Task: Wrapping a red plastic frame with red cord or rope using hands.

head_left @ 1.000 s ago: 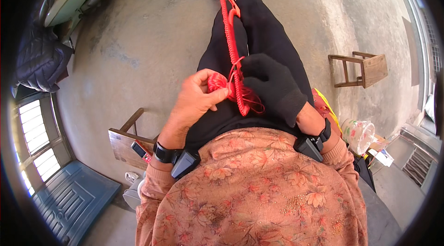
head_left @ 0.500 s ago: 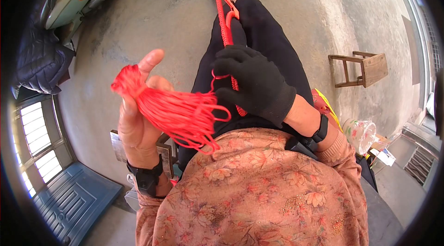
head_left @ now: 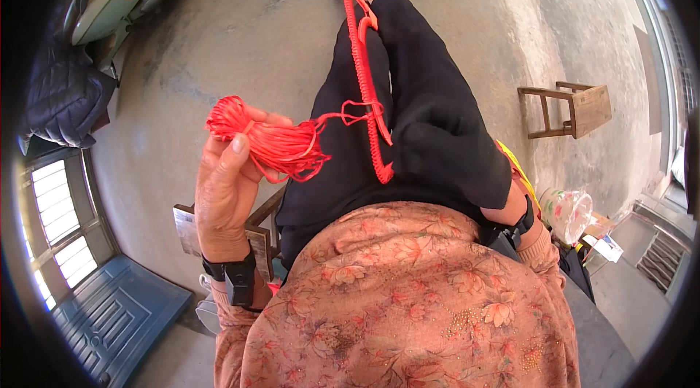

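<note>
One bundle (head_left: 284, 146) gripped in your left hand (head_left: 224, 182); right hand (head_left: 458, 158), grip unclear. Apparently wrapping frame (head_left: 361, 60); next, probably snug loop (head_left: 356, 112).

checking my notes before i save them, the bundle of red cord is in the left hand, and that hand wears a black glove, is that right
Not quite: the head view shows the left hand bare; the black glove is on the right hand. The bundle of red cord is indeed in the left hand.
</note>
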